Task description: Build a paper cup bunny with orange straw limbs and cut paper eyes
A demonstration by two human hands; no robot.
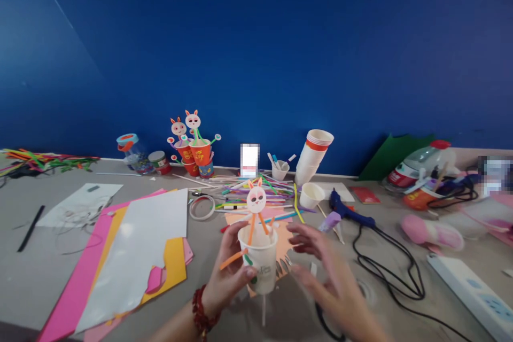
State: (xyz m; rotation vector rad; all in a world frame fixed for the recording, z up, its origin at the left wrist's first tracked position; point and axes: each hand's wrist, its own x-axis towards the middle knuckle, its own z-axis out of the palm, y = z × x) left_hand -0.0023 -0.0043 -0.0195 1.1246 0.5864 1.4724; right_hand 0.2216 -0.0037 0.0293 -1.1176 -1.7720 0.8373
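My left hand (pixel 226 272), with a red beaded bracelet at the wrist, wraps round a white paper cup (pixel 263 270) and holds it upright above the table. A paper rabbit head (pixel 256 200) on orange stems rises out of the cup's mouth. From the cup's left side sticks an orange strip (pixel 232 260), and a thin white stick shows below its base. Just right of the cup, my right hand (pixel 320 267) is slightly blurred, fingers apart and holding nothing. Beneath the hands lies orange paper (pixel 284 238).
Coloured paper sheets (pixel 136 246) cover the left. Finished rabbit cups (pixel 200 152), straws and pipe cleaners (pixel 248 191), and stacked paper cups (pixel 315 155) stand along the blue partition. To the right are a blue glue gun (pixel 352 214), its black cord, and a power strip (pixel 473 288).
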